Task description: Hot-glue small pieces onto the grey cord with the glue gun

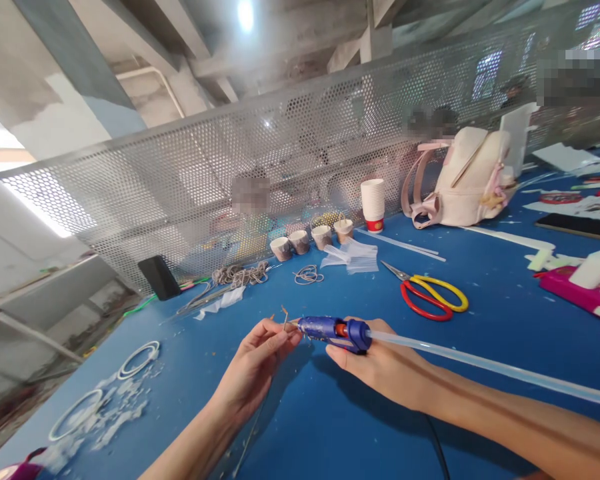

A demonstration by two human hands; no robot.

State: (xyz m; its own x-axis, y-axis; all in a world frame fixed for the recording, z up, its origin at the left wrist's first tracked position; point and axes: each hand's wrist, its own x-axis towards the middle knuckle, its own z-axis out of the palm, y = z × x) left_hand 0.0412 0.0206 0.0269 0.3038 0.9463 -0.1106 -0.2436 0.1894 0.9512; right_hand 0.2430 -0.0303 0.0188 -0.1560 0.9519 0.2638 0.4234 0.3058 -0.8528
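Note:
My right hand (375, 363) is wrapped round a blue hot glue gun (325, 328), its nozzle pointing left. A long clear glue stick (480, 360) runs out of the gun's back end toward the right edge. Pinched between the thumb and fingers of my left hand (260, 353) is a small thin brown piece (285, 313), which looks like a twig or a bit of cord. The nozzle tip meets this piece at my left fingertips. A thin strand hangs below my left hand; I cannot tell whether it joins the held piece.
Red-and-yellow scissors (433, 297) lie beyond my right hand. Several small wrapped cups (321, 237), stacked paper cups (373, 205) and a backpack (473, 180) stand along the mesh divider (205, 180). Grey cord (245, 273), a phone (159, 277) and white rings (139, 360) are on the left.

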